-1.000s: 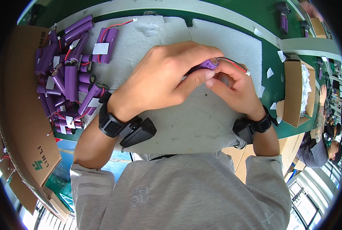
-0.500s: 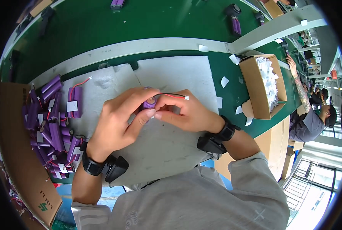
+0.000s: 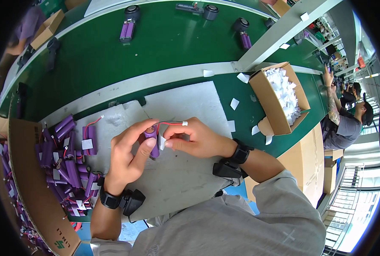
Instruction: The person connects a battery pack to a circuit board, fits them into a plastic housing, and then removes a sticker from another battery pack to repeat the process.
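Over the pale foam mat [image 3: 185, 175], my left hand [image 3: 127, 155] is closed around a purple battery pack [image 3: 155, 150]. Black and red wires rise from the top of the pack and arch rightward to a small white connector [image 3: 184, 123], which lies over my right hand. Between the thumb and fingers of my right hand [image 3: 205, 140] is a small white paper label [image 3: 162, 142], held against or very near the pack's right side; whether it touches cannot be made out. Left of the mat lies a heap of purple battery packs [image 3: 72, 173], several bearing white labels and red wires.
An open cardboard box [image 3: 298, 91] full of white paper pieces stands on the right, with loose pieces [image 3: 234, 103] beside it. A large carton [image 3: 36, 179] is at the left. Beyond a metal rail [image 3: 121, 88], devices with purple packs [image 3: 127, 30] sit on a green surface. A co-worker [image 3: 343, 123] is at far right.
The battery pack has turned so its long side shows, and the white label now shows in my right fingers. My view has shifted, bringing more of the far green surface in.
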